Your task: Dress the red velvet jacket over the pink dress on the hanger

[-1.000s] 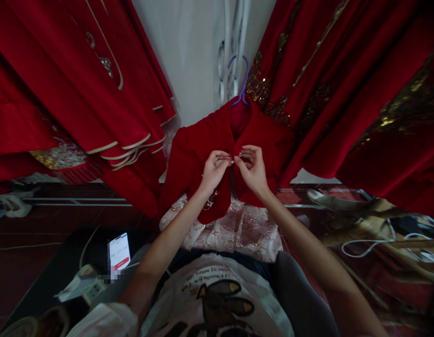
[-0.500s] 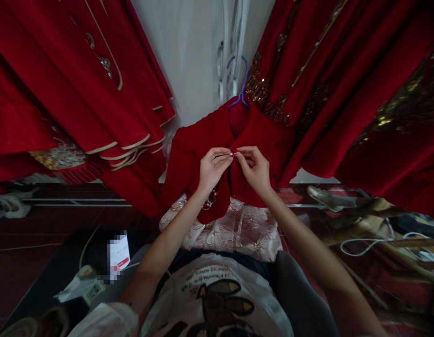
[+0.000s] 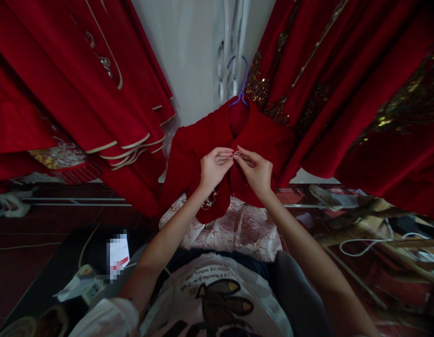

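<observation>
Both hands at the front of the red jacket (image 3: 269, 140), frame centre.
Left hand (image 3: 213, 169) and right hand (image 3: 256, 172): fingers pinched closed on small clasp (image 3: 237, 153) at the opening. Purple hanger (image 3: 242, 89) at 12 o'clock of it, pale brocade (image 3: 238, 229) at 6.

The jacket (image 3: 192, 150) hangs on a hanger (image 3: 242, 79), between robes (image 3: 80, 93) left and gowns (image 3: 343, 93) right. A phone (image 3: 119, 252) lies lower left.

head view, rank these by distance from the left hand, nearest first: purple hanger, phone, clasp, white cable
1. clasp: at the left hand's fingertips, on the red jacket's front.
2. purple hanger: above, at the collar.
3. phone: lower left, screen lit.
4. white cable: far right.
</observation>
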A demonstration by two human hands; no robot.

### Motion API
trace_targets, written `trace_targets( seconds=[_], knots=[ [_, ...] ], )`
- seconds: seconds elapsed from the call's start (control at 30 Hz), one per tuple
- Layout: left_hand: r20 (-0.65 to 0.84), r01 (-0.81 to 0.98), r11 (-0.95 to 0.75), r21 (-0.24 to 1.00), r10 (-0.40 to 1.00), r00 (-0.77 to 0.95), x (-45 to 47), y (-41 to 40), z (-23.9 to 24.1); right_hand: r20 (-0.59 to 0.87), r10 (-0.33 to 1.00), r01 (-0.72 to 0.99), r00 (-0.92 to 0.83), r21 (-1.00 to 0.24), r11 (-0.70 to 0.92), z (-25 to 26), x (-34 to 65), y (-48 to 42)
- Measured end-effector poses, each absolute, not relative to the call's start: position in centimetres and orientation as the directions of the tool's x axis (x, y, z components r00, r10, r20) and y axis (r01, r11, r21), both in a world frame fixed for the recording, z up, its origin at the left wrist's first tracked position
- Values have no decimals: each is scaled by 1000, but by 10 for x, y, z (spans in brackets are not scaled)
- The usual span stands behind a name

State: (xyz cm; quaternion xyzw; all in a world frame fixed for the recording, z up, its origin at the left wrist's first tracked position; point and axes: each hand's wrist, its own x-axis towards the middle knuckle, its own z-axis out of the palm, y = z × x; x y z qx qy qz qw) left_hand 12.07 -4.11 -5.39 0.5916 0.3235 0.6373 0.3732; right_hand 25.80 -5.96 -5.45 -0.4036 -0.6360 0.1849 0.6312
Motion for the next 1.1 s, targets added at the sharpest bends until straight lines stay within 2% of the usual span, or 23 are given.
trace_targets(
  seconds=[0.33,0.7,0.9,1.1],
  knots=[
    [597,82,-607,791,794,118,112,-35,-47,576,814,167,74,-812,559,-57,261,-52],
    [586,111,-633,766,760,281,108,-23,-41,575,818,220,26,-801,556,-56,267,-48],
    [601,209,-690,693,713,361,107,-18,-34,580,814,253,20,-791,557,-59,270,-42],
    [655,257,-733,630,679,331,110,-20,-34,589,808,216,32,-793,569,-60,271,-39]
  ],
)
